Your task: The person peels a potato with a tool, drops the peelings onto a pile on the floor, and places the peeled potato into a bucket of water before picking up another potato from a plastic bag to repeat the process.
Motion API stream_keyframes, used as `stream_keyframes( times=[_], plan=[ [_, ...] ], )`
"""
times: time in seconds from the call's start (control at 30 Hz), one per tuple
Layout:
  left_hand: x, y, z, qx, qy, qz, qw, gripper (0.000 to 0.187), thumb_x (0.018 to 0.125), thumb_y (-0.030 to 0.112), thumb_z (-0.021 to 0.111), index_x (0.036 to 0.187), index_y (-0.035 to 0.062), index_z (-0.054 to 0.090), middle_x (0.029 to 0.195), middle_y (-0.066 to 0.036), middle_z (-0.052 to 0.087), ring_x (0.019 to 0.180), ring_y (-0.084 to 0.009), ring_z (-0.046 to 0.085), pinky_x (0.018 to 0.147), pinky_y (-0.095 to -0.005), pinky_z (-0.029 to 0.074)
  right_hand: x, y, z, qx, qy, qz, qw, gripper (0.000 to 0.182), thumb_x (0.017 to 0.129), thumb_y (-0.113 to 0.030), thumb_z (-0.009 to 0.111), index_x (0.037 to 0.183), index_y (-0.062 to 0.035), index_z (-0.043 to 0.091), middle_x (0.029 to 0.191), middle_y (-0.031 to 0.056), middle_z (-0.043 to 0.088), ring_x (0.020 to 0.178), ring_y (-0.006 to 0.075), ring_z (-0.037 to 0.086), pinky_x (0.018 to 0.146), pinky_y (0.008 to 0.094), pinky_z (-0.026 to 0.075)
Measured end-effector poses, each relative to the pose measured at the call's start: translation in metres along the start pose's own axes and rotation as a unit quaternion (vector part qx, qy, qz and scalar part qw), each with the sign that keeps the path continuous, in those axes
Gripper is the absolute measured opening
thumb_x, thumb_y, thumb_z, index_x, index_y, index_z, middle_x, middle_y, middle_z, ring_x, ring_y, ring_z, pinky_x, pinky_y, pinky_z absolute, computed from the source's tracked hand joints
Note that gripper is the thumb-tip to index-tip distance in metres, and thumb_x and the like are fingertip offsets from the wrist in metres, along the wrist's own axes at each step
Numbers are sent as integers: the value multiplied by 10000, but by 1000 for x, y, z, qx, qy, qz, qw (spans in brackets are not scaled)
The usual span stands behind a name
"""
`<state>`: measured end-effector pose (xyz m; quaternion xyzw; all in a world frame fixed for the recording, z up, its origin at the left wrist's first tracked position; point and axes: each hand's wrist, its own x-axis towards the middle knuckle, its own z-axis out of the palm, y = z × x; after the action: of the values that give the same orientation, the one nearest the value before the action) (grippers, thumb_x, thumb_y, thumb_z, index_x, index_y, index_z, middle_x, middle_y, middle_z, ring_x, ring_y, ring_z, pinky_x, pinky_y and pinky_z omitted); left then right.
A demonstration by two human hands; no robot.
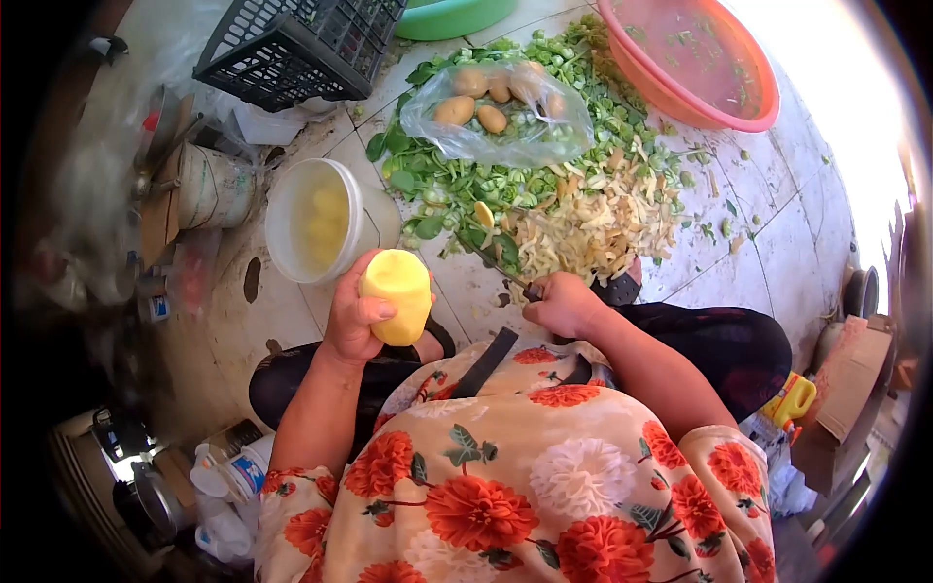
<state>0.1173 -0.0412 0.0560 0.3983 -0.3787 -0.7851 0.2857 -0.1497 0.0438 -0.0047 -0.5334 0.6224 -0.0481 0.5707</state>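
My left hand (352, 316) holds a peeled yellow potato (397, 294) above the tiled floor. My right hand (564, 304) grips a knife (494, 265) by its handle, the blade pointing up-left toward the peelings. In front of me lies a heap of pale potato peelings (593, 225) mixed with green vegetable scraps (457, 180). A clear plastic bag (496, 117) with several unpeeled potatoes rests on the greens. A white bucket (316, 221) left of the potato holds peeled potatoes in water.
An orange basin (695, 60) sits at the far right, a green basin (452, 17) at the top, a black plastic crate (296, 44) at the upper left. Pots, cups and containers line the left edge; a cardboard box (846, 389) and yellow bottle (792, 398) stand at the right.
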Motion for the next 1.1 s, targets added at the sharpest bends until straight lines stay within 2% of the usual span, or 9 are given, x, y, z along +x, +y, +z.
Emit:
stream_keyframes(
  times=[0.07, 0.13, 0.4, 0.6, 0.83, 0.9, 0.93, 1.03, 1.1],
  plan=[
    [2, -2, 4, 23, -5, 22, 999, 666, 645, 215, 678, 1225, -35, 466, 1088, -227, 607, 918, -354, 665, 731, -443, 595, -3, -5, -1, 34, 20, 2, 999, 294, 761, -246, 566, 970, -64, 666, 992, 168, 663, 961, 340, 625, 851, 434, 492],
    [3, -4, 6, 42, -3, 24, 999, 661, 650, 214, 676, 1227, -33, 468, 1091, -217, 607, 932, -340, 660, 761, -433, 582, -12, -23, -4, 35, 101, -116, 988, 257, 766, -269, 571, 892, -70, 672, 902, 160, 669, 884, 350, 636, 807, 441, 501],
    [-5, -15, 11, 111, -10, -5, 994, 636, 703, 33, 760, 1271, 4, 474, 1106, -55, 611, 1006, -157, 603, 900, -317, 491, -18, -45, 13, -35, 90, -184, 978, 211, 760, -305, 622, 785, -96, 613, 739, 133, 657, 723, 345, 646, 684, 446, 520],
    [-5, -23, 12, 68, -23, -25, 997, 627, 696, 13, 751, 1262, 6, 482, 1106, -50, 615, 985, -134, 603, 873, -295, 489, -21, -51, 19, -46, 123, -210, 969, 203, 705, -242, 683, 726, -74, 570, 642, 124, 607, 668, 349, 631, 622, 435, 510],
    [0, -16, 19, 92, -40, -66, 993, 541, 701, 118, 758, 1180, -8, 542, 1051, -57, 628, 933, -137, 611, 836, -291, 496, -12, -39, 16, -1, 94, -137, 986, 195, 711, -235, 666, 755, -56, 604, 664, 150, 622, 696, 356, 635, 657, 432, 517],
    [-3, -16, 18, 81, -10, -95, 992, 512, 689, 156, 756, 1131, -17, 564, 1026, -69, 629, 900, -150, 614, 823, -286, 497, -2, -22, 18, -46, 52, -115, 991, 271, 792, -331, 573, 873, -82, 645, 795, 155, 663, 786, 368, 647, 736, 457, 520],
    [-5, -13, 20, 111, -27, -64, 991, 561, 652, 174, 701, 1152, -25, 539, 1033, -138, 632, 901, -229, 646, 798, -336, 532, 3, -9, 17, -45, 53, -114, 991, 271, 792, -331, 573, 873, -82, 645, 795, 155, 663, 786, 368, 647, 736, 457, 520],
    [-5, 5, 17, 78, -36, -54, 995, 602, 653, 190, 700, 1180, -36, 517, 1042, -166, 631, 926, -271, 652, 819, -359, 537, 9, 8, 14, -100, 32, -56, 993, 292, 800, -326, 540, 901, -75, 651, 843, 161, 665, 826, 367, 642, 768, 454, 513],
    [-5, 0, 18, 66, -24, -45, 997, 599, 667, 190, 698, 1191, -33, 511, 1053, -168, 628, 928, -278, 653, 826, -370, 538, 4, 0, 15, -5, 74, -53, 996, 279, 796, -302, 538, 909, -69, 644, 862, 162, 664, 840, 369, 638, 782, 458, 507]
  ],
)
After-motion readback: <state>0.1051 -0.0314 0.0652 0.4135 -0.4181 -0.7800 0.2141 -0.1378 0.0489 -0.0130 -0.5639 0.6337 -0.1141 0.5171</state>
